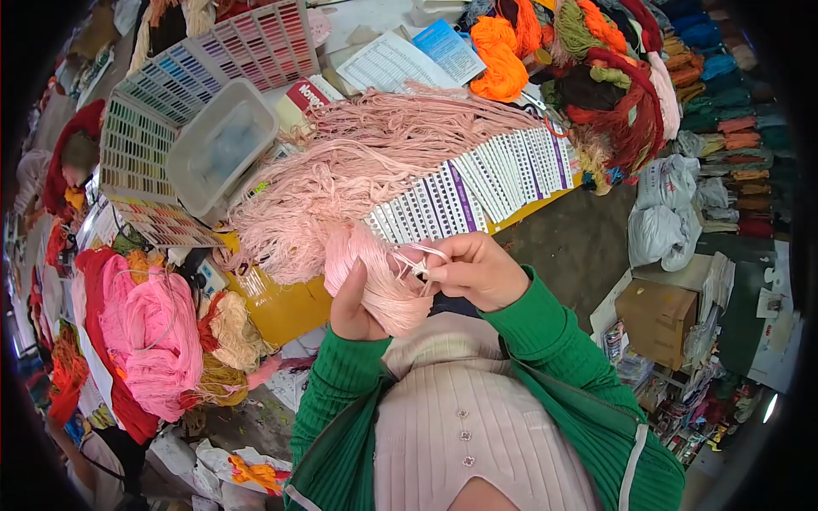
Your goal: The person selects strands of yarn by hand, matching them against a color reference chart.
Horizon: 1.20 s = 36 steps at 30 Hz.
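Observation:
My left hand grips a thick bundle of pale pink thread close to my chest. My right hand pinches a few strands pulled from that bundle at its right side. A large heap of the same pink thread lies on the table just beyond my hands. Under the heap sits a row of white thread cards with purple stripes. Green sleeves cover both my arms.
Colour sample charts and a clear plastic tub stand at the back left. Pink, red and yellow skeins pile at the left. Orange and red yarn heaps at the back right. A cardboard box sits on the floor at the right.

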Each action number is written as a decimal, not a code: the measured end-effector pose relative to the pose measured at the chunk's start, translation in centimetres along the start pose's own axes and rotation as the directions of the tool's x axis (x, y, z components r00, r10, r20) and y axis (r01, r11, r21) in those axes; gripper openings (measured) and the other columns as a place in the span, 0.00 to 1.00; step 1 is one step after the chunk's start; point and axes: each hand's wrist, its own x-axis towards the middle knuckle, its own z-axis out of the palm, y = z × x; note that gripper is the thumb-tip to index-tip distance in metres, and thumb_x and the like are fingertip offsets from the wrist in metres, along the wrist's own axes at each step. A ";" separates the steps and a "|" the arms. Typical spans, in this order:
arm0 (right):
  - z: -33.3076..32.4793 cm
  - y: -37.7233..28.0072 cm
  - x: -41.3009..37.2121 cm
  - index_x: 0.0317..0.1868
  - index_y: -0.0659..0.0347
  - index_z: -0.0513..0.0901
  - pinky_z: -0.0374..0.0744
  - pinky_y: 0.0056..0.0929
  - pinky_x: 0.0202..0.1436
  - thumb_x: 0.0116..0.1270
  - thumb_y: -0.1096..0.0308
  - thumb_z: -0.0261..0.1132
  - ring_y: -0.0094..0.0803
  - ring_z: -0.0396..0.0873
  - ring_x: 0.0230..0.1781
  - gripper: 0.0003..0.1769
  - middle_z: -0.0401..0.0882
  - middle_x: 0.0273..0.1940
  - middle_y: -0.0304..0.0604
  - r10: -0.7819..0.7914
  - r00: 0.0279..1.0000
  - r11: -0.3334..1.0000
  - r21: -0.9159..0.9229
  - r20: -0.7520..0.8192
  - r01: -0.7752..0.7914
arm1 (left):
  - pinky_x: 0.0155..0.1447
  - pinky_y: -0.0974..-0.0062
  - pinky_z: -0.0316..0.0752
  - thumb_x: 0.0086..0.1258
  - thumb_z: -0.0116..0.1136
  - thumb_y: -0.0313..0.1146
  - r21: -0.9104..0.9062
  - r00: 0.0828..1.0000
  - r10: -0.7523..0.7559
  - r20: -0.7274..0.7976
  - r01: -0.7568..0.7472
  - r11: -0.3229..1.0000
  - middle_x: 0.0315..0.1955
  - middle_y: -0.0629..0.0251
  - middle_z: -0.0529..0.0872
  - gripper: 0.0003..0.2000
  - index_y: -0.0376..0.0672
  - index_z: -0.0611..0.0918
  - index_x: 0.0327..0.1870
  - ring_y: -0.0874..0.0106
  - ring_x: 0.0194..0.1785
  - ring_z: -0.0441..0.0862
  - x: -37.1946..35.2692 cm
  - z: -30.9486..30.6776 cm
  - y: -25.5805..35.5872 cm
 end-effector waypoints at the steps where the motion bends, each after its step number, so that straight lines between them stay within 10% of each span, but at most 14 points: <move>1: -0.3 0.2 0.1 0.30 0.69 0.75 0.57 0.12 0.17 0.54 0.76 0.55 0.14 0.60 0.15 0.05 0.74 0.24 0.40 -0.006 0.998 0.997 0.080 0.057 0.002 | 0.57 0.67 0.57 0.61 0.36 0.48 0.001 1.000 0.000 0.000 0.000 1.000 0.51 0.53 0.64 0.28 0.29 0.60 0.53 0.64 0.54 0.64 0.0 -0.1 0.2; 12: 0.7 0.0 -0.1 0.33 0.69 0.73 0.55 0.12 0.15 0.56 0.71 0.55 0.13 0.60 0.14 0.08 0.74 0.24 0.38 0.113 0.994 0.970 0.216 -0.006 -0.109 | 0.54 0.67 0.60 0.60 0.39 0.50 0.110 0.994 0.090 -0.065 -0.083 0.990 0.51 0.53 0.65 0.30 0.28 0.63 0.51 0.63 0.53 0.64 -0.1 -0.1 -0.8; 17: 1.7 0.7 0.5 0.26 0.65 0.77 0.53 0.13 0.15 0.53 0.73 0.59 0.12 0.56 0.13 0.04 0.65 0.14 0.28 -0.048 0.991 0.967 -0.253 -0.125 0.015 | 0.58 0.66 0.56 0.61 0.38 0.47 0.176 1.000 0.018 -0.005 -0.017 0.984 0.55 0.53 0.60 0.28 0.31 0.59 0.54 0.63 0.55 0.62 -0.1 -0.3 -0.5; 30: 1.7 0.1 0.5 0.25 0.66 0.78 0.57 0.13 0.17 0.50 0.75 0.60 0.12 0.60 0.15 0.03 0.68 0.15 0.29 0.030 0.992 0.987 -0.154 -0.123 -0.048 | 0.58 0.69 0.56 0.59 0.38 0.49 0.135 1.000 -0.011 0.001 0.010 0.991 0.51 0.49 0.64 0.32 0.27 0.56 0.55 0.63 0.54 0.64 0.1 -0.1 -0.3; 36: 1.1 1.0 0.9 0.25 0.67 0.78 0.62 0.12 0.21 0.49 0.76 0.60 0.12 0.63 0.18 0.02 0.71 0.18 0.31 -0.214 0.976 0.893 -0.412 -0.036 0.181 | 0.57 0.70 0.58 0.59 0.39 0.49 0.233 0.997 0.032 -0.072 -0.014 0.972 0.51 0.51 0.64 0.31 0.27 0.58 0.54 0.64 0.53 0.65 0.3 -0.2 -0.5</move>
